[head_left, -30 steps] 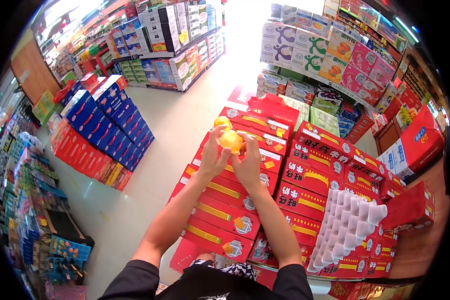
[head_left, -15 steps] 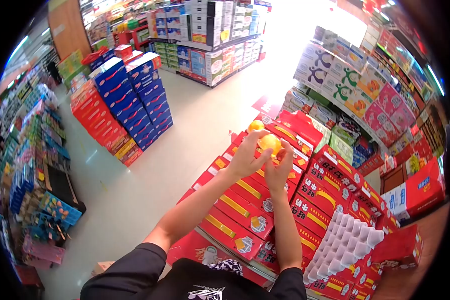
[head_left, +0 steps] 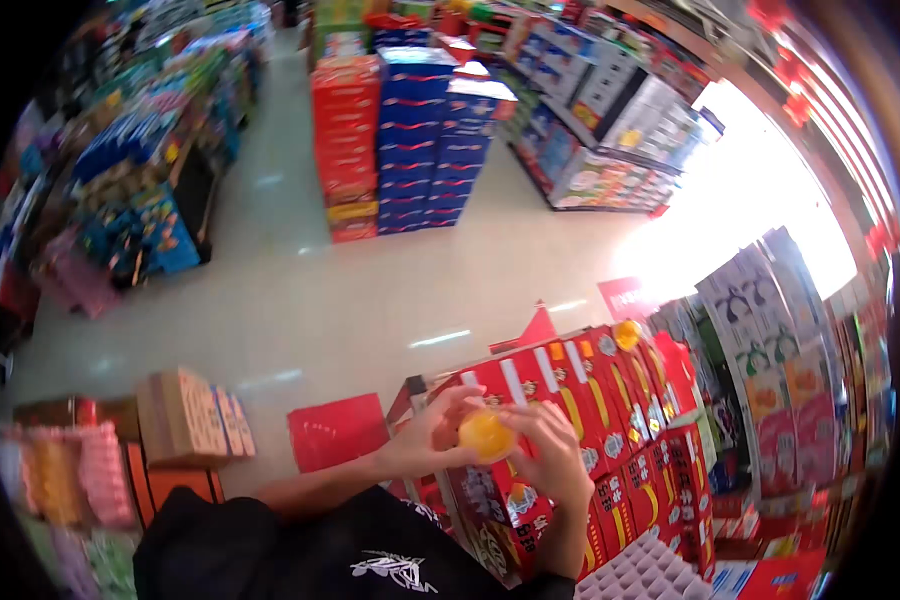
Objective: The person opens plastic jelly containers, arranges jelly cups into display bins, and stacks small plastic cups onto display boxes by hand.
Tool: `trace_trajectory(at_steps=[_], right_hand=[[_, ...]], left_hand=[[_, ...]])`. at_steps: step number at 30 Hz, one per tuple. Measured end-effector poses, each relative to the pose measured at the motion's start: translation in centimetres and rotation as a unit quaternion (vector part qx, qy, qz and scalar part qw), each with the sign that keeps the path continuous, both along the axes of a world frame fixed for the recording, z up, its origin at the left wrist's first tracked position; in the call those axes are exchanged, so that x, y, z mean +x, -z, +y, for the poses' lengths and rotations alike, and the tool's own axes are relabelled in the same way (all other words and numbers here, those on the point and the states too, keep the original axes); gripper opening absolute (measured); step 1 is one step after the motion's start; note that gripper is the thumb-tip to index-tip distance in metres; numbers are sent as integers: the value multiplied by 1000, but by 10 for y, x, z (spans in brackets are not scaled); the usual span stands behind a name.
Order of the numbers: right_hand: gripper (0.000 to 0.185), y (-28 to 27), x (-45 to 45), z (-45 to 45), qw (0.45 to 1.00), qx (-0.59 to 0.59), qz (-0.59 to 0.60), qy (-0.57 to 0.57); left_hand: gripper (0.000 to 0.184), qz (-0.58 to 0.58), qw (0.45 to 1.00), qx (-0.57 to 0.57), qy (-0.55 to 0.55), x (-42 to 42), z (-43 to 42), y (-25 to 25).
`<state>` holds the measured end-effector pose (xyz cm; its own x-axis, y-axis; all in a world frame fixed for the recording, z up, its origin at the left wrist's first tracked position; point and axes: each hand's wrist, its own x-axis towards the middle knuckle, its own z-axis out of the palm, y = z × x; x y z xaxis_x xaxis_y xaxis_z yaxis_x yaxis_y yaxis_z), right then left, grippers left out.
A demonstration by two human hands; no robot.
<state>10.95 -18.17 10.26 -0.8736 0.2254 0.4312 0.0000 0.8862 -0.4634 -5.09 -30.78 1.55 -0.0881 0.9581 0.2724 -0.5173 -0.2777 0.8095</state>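
Observation:
Both hands are raised in front of my chest, holding a round, translucent orange-yellow thing (head_left: 488, 436) between them; motion blur hides its exact kind. My left hand (head_left: 432, 437) curls around its left side, fingers bent. From the right, my right hand (head_left: 552, 452) presses its fingers over the top and side of it. Just beyond and below the hands lie stacked red cartons (head_left: 582, 395) with yellow stripes. A second round orange-yellow thing (head_left: 627, 335) rests on the far end of those cartons.
A pale egg tray (head_left: 645, 574) lies on the near right cartons. Brown cardboard boxes (head_left: 182, 418) stand at left, beside a red sheet (head_left: 338, 432). Farther off are blue boxes (head_left: 412, 140) and red boxes (head_left: 346, 140). White fruit-printed cartons (head_left: 775, 350) rise at right.
My view has turned left, so the aisle stacks appear farther right and higher. Both hands have come back from the far part of the red cartons toward my body, still holding the round thing.

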Motion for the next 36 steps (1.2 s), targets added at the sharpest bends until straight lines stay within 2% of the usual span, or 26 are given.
trace_trajectory(at_steps=[3,5,9,12,13,15,17,20,25,28,29,32,33,36], right_hand=[[48,5,-19,-34,989,-48,-94,-108],[61,3,-32,-58,968,-85,-154,-176],[65,23,-46,-93,944,-127,-192,-238],[63,44,-51,-111,947,-129,-195,-219],[63,42,-55,-118,947,-131,-204,-213],[64,39,-57,-124,937,-158,-243,-197],[67,46,-56,-131,935,-199,-238,-175],[66,49,-66,-158,939,-206,-225,-162],[70,42,-75,-219,932,-140,-257,-212],[73,55,-70,-250,934,-168,-228,-218],[87,56,-69,-258,926,-161,-253,-229],[100,64,-63,-289,920,-196,-224,-254],[107,75,-59,-295,910,-228,-247,-244],[104,87,-54,-320,901,-244,-257,-251]], left_hand=[[77,-16,999,-32,-5,-14,-67,17],[77,-2,998,-60,-29,-17,-107,32],[76,32,990,-114,-70,-14,-160,35],[75,111,978,-124,-124,-14,-176,43],[70,100,977,-125,-141,-15,-181,35],[65,174,959,-102,-198,-13,-192,29],[60,236,936,-82,-249,-11,-208,17],[60,328,874,-33,-358,-1,-227,27],[59,312,846,-101,-419,21,-281,26],[60,322,820,-121,-458,38,-310,33],[61,328,810,-127,-469,43,-319,34],[63,307,806,-129,-489,60,-347,38],[63,303,801,-144,-496,65,-356,39],[65,293,779,-192,-520,80,-383,43]])
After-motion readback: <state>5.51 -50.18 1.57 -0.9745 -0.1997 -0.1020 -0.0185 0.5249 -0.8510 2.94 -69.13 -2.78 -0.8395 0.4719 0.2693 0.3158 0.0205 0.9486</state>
